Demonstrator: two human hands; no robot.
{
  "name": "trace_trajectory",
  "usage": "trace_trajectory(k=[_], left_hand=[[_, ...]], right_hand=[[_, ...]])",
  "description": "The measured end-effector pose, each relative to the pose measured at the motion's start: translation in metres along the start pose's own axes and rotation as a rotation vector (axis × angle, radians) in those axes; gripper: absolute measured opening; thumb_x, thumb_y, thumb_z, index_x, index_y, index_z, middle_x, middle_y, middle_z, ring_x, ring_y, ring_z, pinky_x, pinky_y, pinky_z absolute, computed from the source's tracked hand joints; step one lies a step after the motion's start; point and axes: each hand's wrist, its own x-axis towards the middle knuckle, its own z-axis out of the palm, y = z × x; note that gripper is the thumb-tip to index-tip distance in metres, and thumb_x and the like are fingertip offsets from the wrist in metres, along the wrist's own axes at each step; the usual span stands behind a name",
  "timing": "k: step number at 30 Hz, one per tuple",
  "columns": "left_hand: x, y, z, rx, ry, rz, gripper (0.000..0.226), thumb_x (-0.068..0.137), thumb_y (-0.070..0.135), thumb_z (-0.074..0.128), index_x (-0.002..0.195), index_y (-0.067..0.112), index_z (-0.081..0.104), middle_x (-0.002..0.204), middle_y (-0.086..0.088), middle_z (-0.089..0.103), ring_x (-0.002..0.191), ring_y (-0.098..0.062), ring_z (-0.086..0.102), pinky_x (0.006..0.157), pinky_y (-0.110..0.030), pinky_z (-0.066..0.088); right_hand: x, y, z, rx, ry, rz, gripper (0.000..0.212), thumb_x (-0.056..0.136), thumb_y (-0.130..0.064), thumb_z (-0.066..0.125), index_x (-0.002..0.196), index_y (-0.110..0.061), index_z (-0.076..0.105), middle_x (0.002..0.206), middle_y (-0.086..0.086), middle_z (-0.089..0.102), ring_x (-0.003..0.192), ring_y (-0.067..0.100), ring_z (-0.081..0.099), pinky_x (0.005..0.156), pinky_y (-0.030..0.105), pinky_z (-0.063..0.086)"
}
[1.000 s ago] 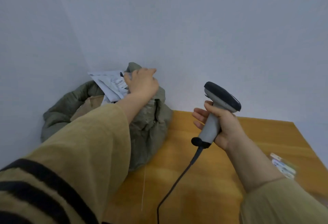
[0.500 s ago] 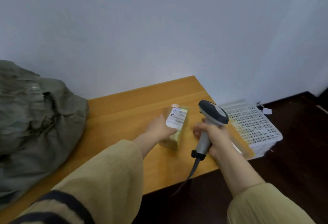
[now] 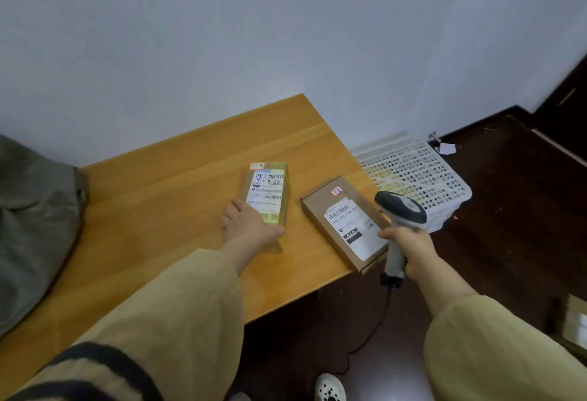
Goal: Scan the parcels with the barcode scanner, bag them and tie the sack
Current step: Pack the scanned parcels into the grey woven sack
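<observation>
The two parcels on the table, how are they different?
The yellowish parcel looks wrapped in clear plastic; the brown cardboard parcel is plain card. The left hand rests on the near end of the yellowish parcel, while nothing touches the brown cardboard parcel, which lies at the table corner beside the scanner in the right hand. Both lie flat, each with a white barcode label facing up and a small red-edged sticker.

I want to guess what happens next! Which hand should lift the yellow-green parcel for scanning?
Left. The left hand already rests on the yellow-green taped parcel, while the right hand is busy gripping the grey barcode scanner.
</observation>
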Motion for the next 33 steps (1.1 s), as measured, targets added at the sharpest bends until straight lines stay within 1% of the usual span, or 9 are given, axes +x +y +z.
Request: trace_trajectory(k=[3, 6, 11, 16, 19, 22, 26, 30, 33], left_hand=[[-0.013, 0.005, 0.008, -0.040, -0.065, 0.000, 0.113, 0.066, 0.051, 0.073, 0.143, 0.000, 0.009, 0.135, -0.015, 0.025, 0.128, -0.033, 0.023, 0.103, -0.037, 0.030], [-0.023, 0.009, 0.019, -0.166, -0.097, -0.037, 0.106, 0.063, 0.049, 0.076, 0.140, 0.005, 0.017, 0.136, -0.013, 0.030, 0.129, -0.030, 0.028, 0.102, -0.037, 0.033], [-0.027, 0.008, 0.024, -0.282, -0.118, -0.047, 0.105, 0.059, 0.047, 0.080, 0.137, 0.008, 0.022, 0.133, -0.010, 0.038, 0.124, -0.027, 0.038, 0.101, -0.038, 0.039], [-0.025, -0.003, 0.016, -0.297, -0.116, -0.063, 0.101, 0.060, 0.046, 0.079, 0.136, 0.007, 0.024, 0.129, -0.010, 0.041, 0.121, -0.027, 0.040, 0.098, -0.039, 0.043], [-0.022, -0.011, 0.011, -0.322, -0.096, -0.072, 0.100, 0.056, 0.047, 0.079, 0.132, 0.007, 0.029, 0.125, -0.009, 0.045, 0.118, -0.027, 0.044, 0.096, -0.040, 0.046], [-0.024, -0.018, 0.003, -0.351, -0.081, -0.082, 0.101, 0.049, 0.048, 0.079, 0.130, 0.008, 0.033, 0.122, -0.008, 0.046, 0.116, -0.027, 0.046, 0.094, -0.041, 0.048], [-0.024, -0.031, -0.024, -0.505, -0.050, -0.077, 0.108, 0.029, 0.052, 0.072, 0.124, 0.016, 0.036, 0.117, -0.004, 0.052, 0.109, -0.025, 0.053, 0.087, -0.043, 0.053], [-0.030, -0.050, -0.088, -0.633, 0.110, -0.029, 0.105, 0.030, 0.053, 0.066, 0.124, 0.016, 0.037, 0.117, -0.002, 0.054, 0.112, -0.024, 0.052, 0.090, -0.044, 0.051], [-0.043, -0.077, -0.153, -0.688, 0.280, -0.001, 0.099, 0.035, 0.056, 0.064, 0.124, 0.021, 0.038, 0.115, 0.001, 0.051, 0.109, -0.021, 0.052, 0.089, -0.043, 0.051]], right_hand=[[-0.001, 0.010, 0.004, -0.009, -0.023, 0.007, 0.036, 0.078, 0.001, 0.071, 0.107, -0.005, 0.050, 0.100, 0.012, 0.057, 0.096, 0.030, 0.053, 0.086, 0.043, 0.046], [-0.005, 0.023, 0.014, 0.014, -0.063, 0.019, 0.036, 0.078, 0.001, 0.071, 0.108, -0.004, 0.052, 0.105, 0.011, 0.057, 0.095, 0.030, 0.053, 0.081, 0.040, 0.045], [-0.014, 0.041, 0.033, 0.040, -0.114, 0.082, 0.036, 0.071, 0.000, 0.076, 0.101, -0.004, 0.056, 0.105, 0.018, 0.063, 0.097, 0.037, 0.061, 0.088, 0.051, 0.052], [-0.017, 0.039, 0.031, 0.062, -0.150, 0.077, 0.038, 0.070, 0.001, 0.076, 0.103, -0.003, 0.058, 0.102, 0.014, 0.064, 0.093, 0.034, 0.061, 0.086, 0.047, 0.052], [-0.024, 0.032, 0.031, 0.026, -0.168, -0.011, 0.034, 0.072, 0.004, 0.075, 0.099, -0.005, 0.057, 0.097, 0.009, 0.062, 0.088, 0.028, 0.056, 0.080, 0.040, 0.048], [-0.041, 0.025, 0.034, 0.022, -0.197, -0.111, 0.038, 0.072, 0.003, 0.077, 0.100, -0.010, 0.056, 0.098, 0.006, 0.061, 0.092, 0.025, 0.053, 0.082, 0.037, 0.044], [-0.073, -0.001, 0.044, 0.010, -0.263, -0.281, 0.039, 0.074, -0.001, 0.077, 0.101, -0.015, 0.052, 0.096, -0.001, 0.055, 0.095, 0.019, 0.048, 0.083, 0.035, 0.040], [-0.110, -0.051, 0.074, 0.047, -0.329, -0.438, 0.035, 0.071, -0.003, 0.080, 0.091, -0.018, 0.055, 0.089, -0.005, 0.057, 0.091, 0.018, 0.051, 0.083, 0.033, 0.042], [-0.147, -0.091, 0.112, 0.078, -0.418, -0.540, 0.039, 0.068, -0.008, 0.082, 0.098, -0.019, 0.058, 0.095, -0.003, 0.062, 0.090, 0.018, 0.057, 0.083, 0.037, 0.047]])
